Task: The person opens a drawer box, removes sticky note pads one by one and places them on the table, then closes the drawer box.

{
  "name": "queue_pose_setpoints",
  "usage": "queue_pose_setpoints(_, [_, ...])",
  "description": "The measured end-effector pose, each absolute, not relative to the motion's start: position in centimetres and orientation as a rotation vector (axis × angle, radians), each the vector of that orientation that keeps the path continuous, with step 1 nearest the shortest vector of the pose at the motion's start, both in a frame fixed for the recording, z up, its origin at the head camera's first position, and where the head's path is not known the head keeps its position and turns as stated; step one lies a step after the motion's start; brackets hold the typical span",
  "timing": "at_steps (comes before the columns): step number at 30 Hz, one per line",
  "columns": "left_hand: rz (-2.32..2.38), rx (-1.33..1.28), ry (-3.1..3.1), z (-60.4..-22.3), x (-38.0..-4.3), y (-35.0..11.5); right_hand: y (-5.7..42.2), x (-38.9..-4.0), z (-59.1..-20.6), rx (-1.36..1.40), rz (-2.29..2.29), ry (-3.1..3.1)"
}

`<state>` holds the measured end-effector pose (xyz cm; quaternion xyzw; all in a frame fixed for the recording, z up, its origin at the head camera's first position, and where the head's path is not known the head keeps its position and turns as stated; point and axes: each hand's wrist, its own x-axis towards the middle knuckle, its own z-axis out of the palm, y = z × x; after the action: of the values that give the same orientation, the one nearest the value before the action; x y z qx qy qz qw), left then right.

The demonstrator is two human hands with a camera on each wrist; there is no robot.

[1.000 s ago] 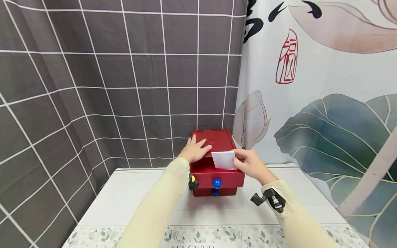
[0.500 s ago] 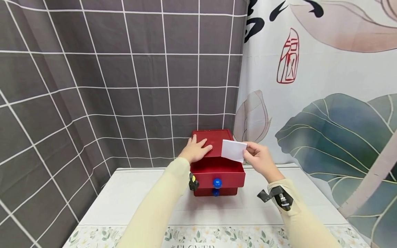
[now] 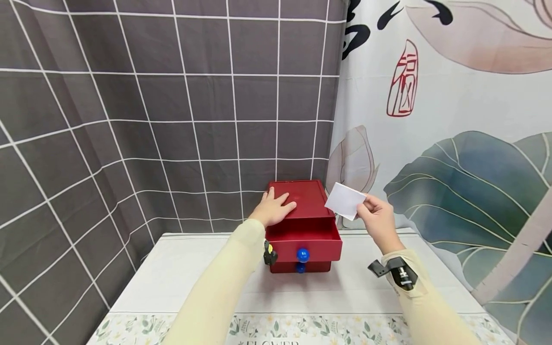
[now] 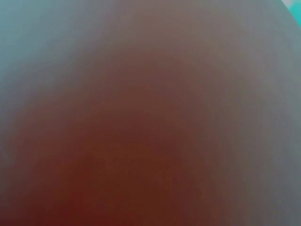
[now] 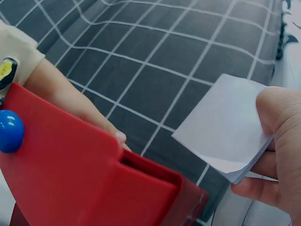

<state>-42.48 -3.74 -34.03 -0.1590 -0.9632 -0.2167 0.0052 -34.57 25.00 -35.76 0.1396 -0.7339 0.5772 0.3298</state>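
A red drawer box point(image 3: 302, 196) stands at the back of the table, its upper drawer point(image 3: 310, 251) pulled out. Blue round knobs mark the drawer fronts, the upper knob point(image 3: 303, 255) being the larger in view. My left hand point(image 3: 272, 209) rests on the left side of the box's top with fingers spread. To the right of the box, my right hand point(image 3: 378, 218) pinches a folded white paper point(image 3: 345, 201) between thumb and fingers. In the right wrist view the paper point(image 5: 225, 127) shows layered edges, and the thumb lies over its face. The left wrist view is only a blur.
A white table point(image 3: 207, 278) with a floral front border carries the box. Behind it hangs a dark grey gridded cloth point(image 3: 194, 120). On the right hangs a white curtain point(image 3: 453, 105) printed with leaves and red characters.
My right hand has lifted the folded paper up from over the open drawer and carried it to the right. My left hand has stayed on the box.
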Motion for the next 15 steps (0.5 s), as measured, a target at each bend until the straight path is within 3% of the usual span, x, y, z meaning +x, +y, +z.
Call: queue_pose_setpoints(15, [-0.699,-0.501,-3.017,-34.0,-42.4,-3.8,27.4,-36.0,-39.1,0.106,1.614,-1.887])
